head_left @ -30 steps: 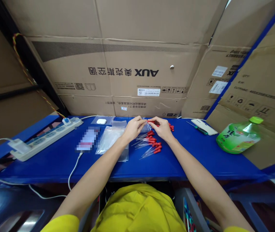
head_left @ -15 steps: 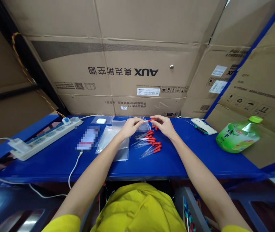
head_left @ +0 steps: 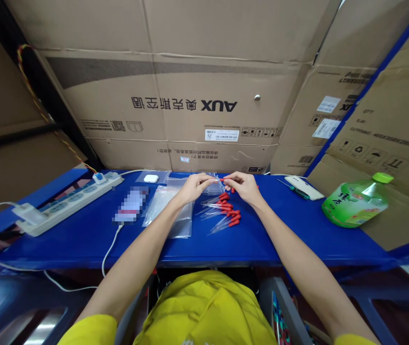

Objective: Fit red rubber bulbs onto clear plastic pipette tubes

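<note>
Red-bulbed droppers (head_left: 227, 209) lie on the blue tabletop (head_left: 258, 247), cardboard (head_left: 190, 79) at twelve o'clock, green bottle (head_left: 355, 203) at two, left hand (head_left: 194, 188) narrowed, grip unclear, right hand (head_left: 245, 187) pinching a red bulb (head_left: 222, 180).

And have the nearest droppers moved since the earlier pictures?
No; the nearest droppers keep the same place relative to the blue table's front edge.
</note>
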{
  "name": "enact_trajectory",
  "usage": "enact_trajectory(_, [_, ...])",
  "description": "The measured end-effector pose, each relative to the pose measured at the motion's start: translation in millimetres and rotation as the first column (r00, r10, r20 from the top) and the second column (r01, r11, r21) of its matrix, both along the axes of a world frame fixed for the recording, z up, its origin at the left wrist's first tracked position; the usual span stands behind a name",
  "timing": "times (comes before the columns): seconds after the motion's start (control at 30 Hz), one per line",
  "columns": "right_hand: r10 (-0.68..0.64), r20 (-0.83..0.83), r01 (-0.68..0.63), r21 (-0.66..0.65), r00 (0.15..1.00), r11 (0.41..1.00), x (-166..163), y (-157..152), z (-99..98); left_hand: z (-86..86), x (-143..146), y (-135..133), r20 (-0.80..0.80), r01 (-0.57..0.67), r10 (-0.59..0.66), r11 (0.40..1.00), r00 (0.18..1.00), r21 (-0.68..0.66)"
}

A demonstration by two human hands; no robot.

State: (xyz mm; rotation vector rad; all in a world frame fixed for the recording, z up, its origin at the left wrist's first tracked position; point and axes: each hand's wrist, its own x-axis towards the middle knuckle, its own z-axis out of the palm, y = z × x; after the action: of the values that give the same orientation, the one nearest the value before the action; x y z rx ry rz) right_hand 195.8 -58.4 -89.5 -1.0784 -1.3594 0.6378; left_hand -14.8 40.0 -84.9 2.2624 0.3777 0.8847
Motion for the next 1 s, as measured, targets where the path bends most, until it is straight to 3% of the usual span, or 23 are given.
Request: enact_trajectory(1.0, [-0.030, 0.028, 0.029, 0.031, 0.999, 0.999, -9.2, -1.1, -0.3, 2.5, 2.3, -5.5, 0.024, 0.044, -0.044, 0.999, 0.999, 0.005])
